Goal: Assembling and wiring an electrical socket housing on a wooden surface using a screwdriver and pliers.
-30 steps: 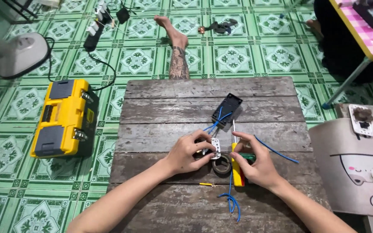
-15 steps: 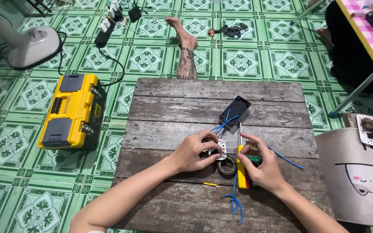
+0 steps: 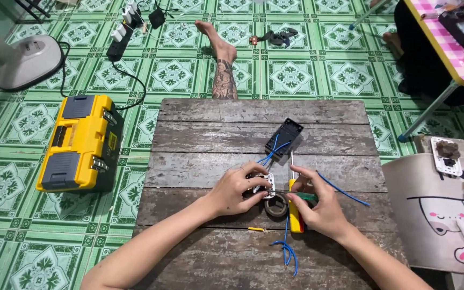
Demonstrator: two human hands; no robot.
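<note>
Your left hand pinches a white socket mid-table. Your right hand grips a green screwdriver, near the table's right edge

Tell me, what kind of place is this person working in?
Probably a home floor used as an electrical workbench: green patterned floor tiles, a low wooden table, a yellow toolbox, and a bare foot. The hands work on a small white socket part.

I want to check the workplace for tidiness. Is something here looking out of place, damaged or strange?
Nothing looks damaged or spilled. Loose blue wires trail over the near edge of the weathered wooden table, and a small yellow wire offcut lies alone by the left hand, which holds a small white socket part. The right hand grips a green-handled tool.
</note>
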